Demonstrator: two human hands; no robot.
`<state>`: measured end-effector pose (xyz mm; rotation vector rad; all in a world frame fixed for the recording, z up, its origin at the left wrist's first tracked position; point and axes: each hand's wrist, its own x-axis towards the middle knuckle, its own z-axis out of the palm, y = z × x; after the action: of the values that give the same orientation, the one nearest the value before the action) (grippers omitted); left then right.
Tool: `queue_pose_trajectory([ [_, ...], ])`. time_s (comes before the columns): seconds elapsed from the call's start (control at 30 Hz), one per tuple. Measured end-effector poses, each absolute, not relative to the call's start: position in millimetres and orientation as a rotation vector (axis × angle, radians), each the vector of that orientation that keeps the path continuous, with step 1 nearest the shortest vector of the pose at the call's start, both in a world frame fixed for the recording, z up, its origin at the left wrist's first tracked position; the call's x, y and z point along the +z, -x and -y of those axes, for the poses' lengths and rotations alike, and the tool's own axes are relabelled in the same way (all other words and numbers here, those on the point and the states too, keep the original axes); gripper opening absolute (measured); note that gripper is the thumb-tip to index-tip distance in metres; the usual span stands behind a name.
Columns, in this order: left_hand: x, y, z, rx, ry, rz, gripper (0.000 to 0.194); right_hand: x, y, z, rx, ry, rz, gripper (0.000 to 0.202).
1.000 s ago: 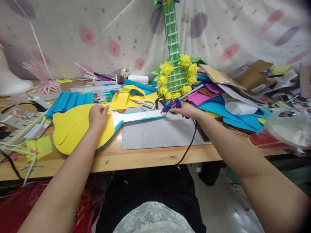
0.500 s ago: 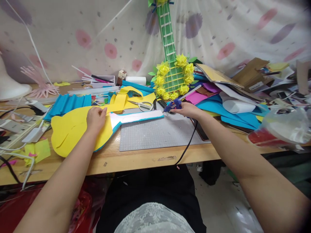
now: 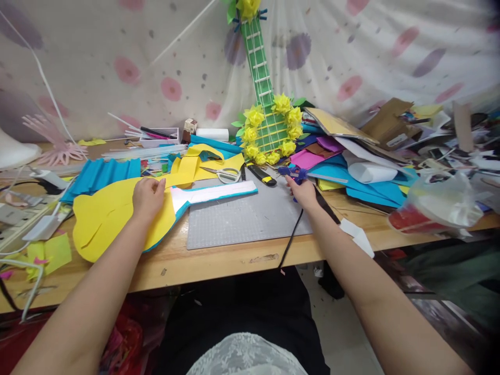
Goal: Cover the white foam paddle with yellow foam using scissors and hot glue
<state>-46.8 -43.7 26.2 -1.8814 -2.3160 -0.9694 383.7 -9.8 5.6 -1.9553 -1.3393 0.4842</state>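
Note:
A guitar-shaped craft piece lies on the table, with a yellow body [image 3: 113, 208], a white neck [image 3: 214, 192] and blue edging. Over the upper part of the body, my left hand [image 3: 147, 199] has its fingers closed at the end of a yellow paper strip [image 3: 177, 178]; the fingertips are partly hidden. My right hand [image 3: 303, 192] grips a blue hot glue gun [image 3: 294, 174] beyond the neck's tip, over the right side of the grey cutting mat [image 3: 230, 221]. The gun's black cord [image 3: 292, 237] runs down over the table edge.
Scissors [image 3: 226, 175] and a utility knife [image 3: 262, 176] lie behind the neck. A green paper guitar with yellow flowers [image 3: 269, 125] leans at the back. Coloured sheets [image 3: 359, 182] and a plastic bag [image 3: 437, 203] crowd the right, power strips [image 3: 23, 208] the left.
My right hand has carried the glue gun rightward, away from the neck's tip, and the gun has turned. My left hand stays on the yellow body. The view has shifted slightly.

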Motion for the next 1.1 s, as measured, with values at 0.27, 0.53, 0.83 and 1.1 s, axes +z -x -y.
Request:
queue_pose_trajectory([
  [0.27,34.7,51.6,37.4,-0.988,1.823,2.4,0.026,-5.1,-379.1,-3.3,0.288,2.077,1.522,0.05],
  [0.53,55.7,58.5,-3.5,-0.276,2.123,2.352,0.064,-2.0,-387.2,12.5,0.147,2.055,1.608,0.058],
  [0.83,50.5,50.6,-17.4,-0.064,2.252,2.428,0.075,35.2,-366.2,45.5,0.294,2.106,1.911,0.031],
  [1.1,56.2,51.2,-8.3,-0.119,2.376,2.068,0.058,53.5,-265.5,10.8,0.903,1.497,1.94,0.023],
])
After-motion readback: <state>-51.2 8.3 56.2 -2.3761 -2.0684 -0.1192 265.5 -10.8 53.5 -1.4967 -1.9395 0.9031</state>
